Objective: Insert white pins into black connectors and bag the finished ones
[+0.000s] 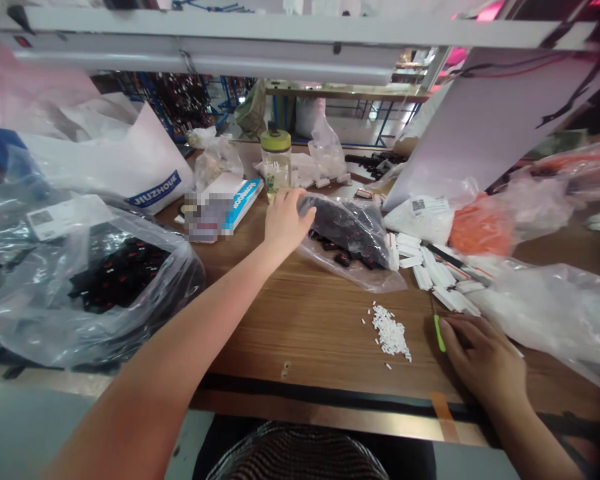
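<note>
My left hand (289,223) reaches far over the table, its thumb and fingers closed on the near-left edge of a clear plastic bag (350,230). Small black parts fill this bag, and a few show near its lower side. Close to the table's front edge on the right, my right hand (485,363) rests with its fingers curled round a bright green-handled tool (439,333). A thin shaft points away from that handle; its tip is hard to make out. Between my hands lies a loose heap of tiny white pieces (391,331).
White rectangular parts (435,267) are piled behind my right hand, beside a large clear bag (555,313). An open bag of black parts (120,273) sits at left. Farther back stand a bottle with a green lid (276,163), a blue-and-white box (243,200) and an orange-filled bag (483,227).
</note>
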